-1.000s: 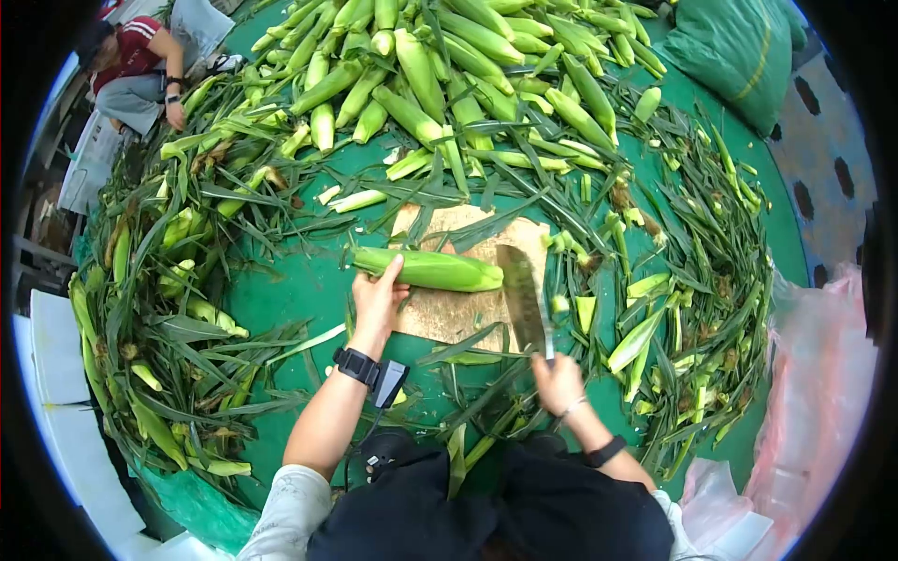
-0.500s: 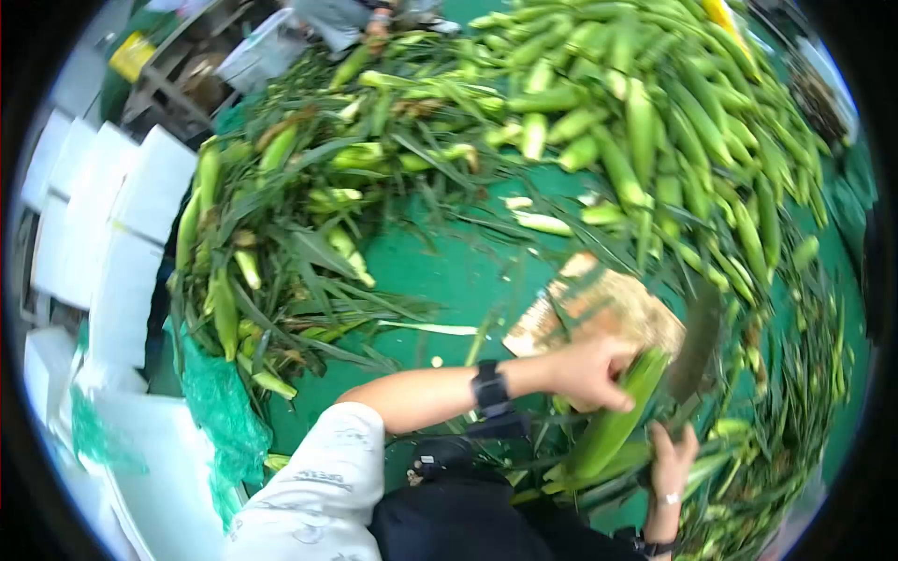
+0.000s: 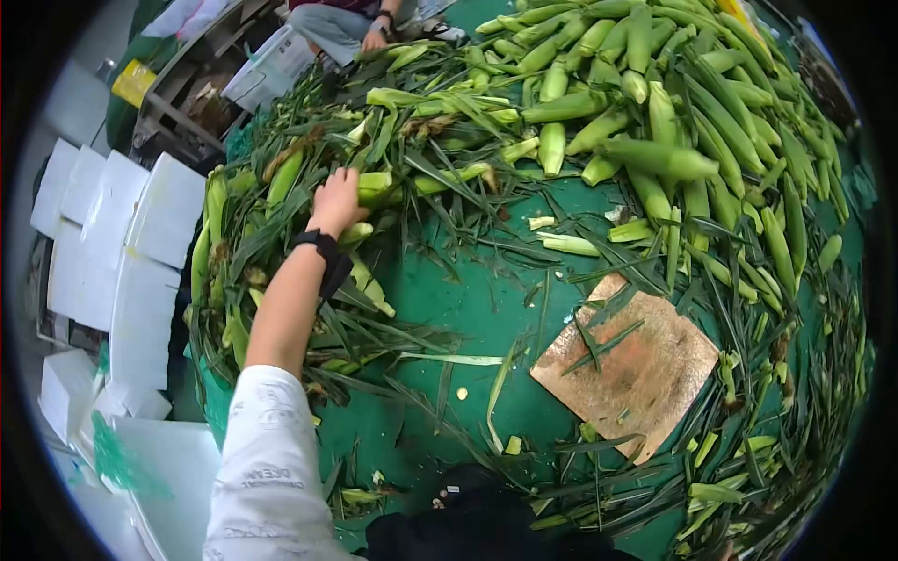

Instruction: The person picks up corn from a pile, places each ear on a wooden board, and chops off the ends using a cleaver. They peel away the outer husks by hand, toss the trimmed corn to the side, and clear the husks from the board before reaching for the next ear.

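Observation:
My left hand [image 3: 337,202] reaches into the heap of unhusked corn at the left, its fingers closed round the cut end of a green ear of corn [image 3: 375,183]. Leaves and other ears surround it. My right hand is out of view, and so is the cleaver. A slightly blurred husked-green ear [image 3: 660,159] appears above the trimmed corn pile [image 3: 720,112] at the upper right, apart from any hand. Bare of corn, a worn wooden chopping board [image 3: 645,374] lies on the green surface, with leaf strips on it.
Cut leaves [image 3: 795,439] cover the right side. White foam boxes [image 3: 140,243] stand at the left, beside green plastic film [image 3: 126,458]. At the top, another person's hand [image 3: 374,39] is near the heap's far edge. Small cut pieces [image 3: 571,244] lie above the board.
My left hand has left the ear near the board and moved up-left to the heap. My right hand and the cleaver have gone from view. An ear now appears over the pile.

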Action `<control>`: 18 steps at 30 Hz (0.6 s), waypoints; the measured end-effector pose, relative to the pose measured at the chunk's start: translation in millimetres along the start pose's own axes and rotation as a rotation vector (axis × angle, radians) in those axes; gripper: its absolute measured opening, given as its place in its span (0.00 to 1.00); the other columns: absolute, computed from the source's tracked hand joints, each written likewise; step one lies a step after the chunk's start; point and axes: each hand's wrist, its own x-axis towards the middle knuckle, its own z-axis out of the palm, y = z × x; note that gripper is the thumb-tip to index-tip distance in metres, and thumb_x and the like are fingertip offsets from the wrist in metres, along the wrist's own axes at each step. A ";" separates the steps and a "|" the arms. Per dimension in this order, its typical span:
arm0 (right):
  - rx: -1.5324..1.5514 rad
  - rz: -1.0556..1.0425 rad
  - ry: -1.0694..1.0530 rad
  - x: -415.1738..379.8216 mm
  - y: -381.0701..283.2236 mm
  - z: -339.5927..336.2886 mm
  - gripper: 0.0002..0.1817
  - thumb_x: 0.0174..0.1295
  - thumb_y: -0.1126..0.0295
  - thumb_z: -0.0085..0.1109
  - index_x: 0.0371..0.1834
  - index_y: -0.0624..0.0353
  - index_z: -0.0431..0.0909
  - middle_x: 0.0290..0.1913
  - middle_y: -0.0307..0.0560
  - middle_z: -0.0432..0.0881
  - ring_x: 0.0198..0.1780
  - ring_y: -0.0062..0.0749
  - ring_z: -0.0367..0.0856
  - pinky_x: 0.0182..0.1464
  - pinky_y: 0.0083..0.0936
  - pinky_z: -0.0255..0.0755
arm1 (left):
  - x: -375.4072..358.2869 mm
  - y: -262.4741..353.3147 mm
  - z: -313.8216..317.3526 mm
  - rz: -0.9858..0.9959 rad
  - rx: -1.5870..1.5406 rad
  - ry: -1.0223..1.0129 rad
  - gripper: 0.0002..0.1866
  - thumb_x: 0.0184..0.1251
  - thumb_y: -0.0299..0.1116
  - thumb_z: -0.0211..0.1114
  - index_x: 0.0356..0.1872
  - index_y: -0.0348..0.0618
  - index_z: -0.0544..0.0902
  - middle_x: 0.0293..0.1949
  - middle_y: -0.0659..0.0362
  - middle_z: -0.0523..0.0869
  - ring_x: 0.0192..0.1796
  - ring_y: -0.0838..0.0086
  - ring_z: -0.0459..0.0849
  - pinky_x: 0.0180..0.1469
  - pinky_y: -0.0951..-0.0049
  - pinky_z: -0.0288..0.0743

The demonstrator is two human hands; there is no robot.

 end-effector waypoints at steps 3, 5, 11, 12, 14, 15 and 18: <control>-0.248 -0.226 -0.185 4.8 22.7 58.2 0.32 0.64 0.50 0.60 0.61 0.66 0.73 0.55 0.64 0.76 0.45 0.50 0.77 0.48 0.44 0.71 | -7.8 8.0 3.3 0.214 0.073 0.260 0.26 0.40 0.39 0.79 0.41 0.43 0.78 0.40 0.55 0.81 0.45 0.58 0.80 0.46 0.60 0.72; 0.280 0.053 -0.461 -55.6 -116.0 40.0 0.32 0.65 0.51 0.57 0.67 0.60 0.68 0.62 0.63 0.71 0.55 0.51 0.73 0.54 0.42 0.69 | -43.0 60.9 -32.6 0.362 -0.121 0.315 0.22 0.35 0.36 0.78 0.34 0.44 0.79 0.33 0.54 0.80 0.40 0.57 0.79 0.45 0.60 0.72; 0.482 -0.328 -0.934 -111.8 -217.6 64.7 0.17 0.67 0.58 0.57 0.40 0.66 0.77 0.23 0.43 0.74 0.24 0.33 0.64 0.30 0.32 0.63 | -204.2 328.4 -55.5 1.062 -0.738 -0.140 0.33 0.37 0.40 0.77 0.48 0.40 0.76 0.42 0.50 0.79 0.50 0.56 0.78 0.50 0.56 0.72; 0.538 -0.288 -0.951 -115.3 -222.2 63.7 0.18 0.67 0.58 0.57 0.41 0.65 0.78 0.23 0.43 0.75 0.24 0.32 0.66 0.29 0.31 0.64 | -218.8 357.0 -56.4 1.085 -0.701 -0.009 0.34 0.39 0.43 0.76 0.49 0.37 0.75 0.45 0.47 0.78 0.53 0.55 0.77 0.55 0.54 0.70; 0.826 0.113 -0.944 -101.2 -172.9 115.5 0.12 0.69 0.65 0.54 0.30 0.60 0.70 0.17 0.42 0.70 0.15 0.25 0.68 0.19 0.25 0.65 | -231.5 388.1 -45.3 1.086 -0.718 -0.078 0.34 0.41 0.46 0.75 0.50 0.37 0.75 0.50 0.45 0.77 0.56 0.54 0.75 0.58 0.54 0.67; 0.829 0.017 -0.843 -99.1 -178.9 107.3 0.11 0.68 0.66 0.55 0.32 0.60 0.67 0.12 0.36 0.67 0.10 0.21 0.64 0.13 0.23 0.59 | -233.8 398.0 -27.5 1.018 -0.835 0.065 0.34 0.41 0.47 0.75 0.50 0.38 0.75 0.51 0.46 0.77 0.55 0.54 0.75 0.57 0.55 0.67; 0.630 -0.137 -0.549 -72.9 -156.8 112.5 0.15 0.66 0.63 0.59 0.28 0.64 0.73 0.15 0.39 0.70 0.16 0.23 0.64 0.20 0.27 0.59 | -225.4 383.3 -1.4 0.950 -0.667 -0.068 0.32 0.41 0.50 0.76 0.46 0.41 0.78 0.44 0.50 0.77 0.49 0.55 0.75 0.52 0.53 0.69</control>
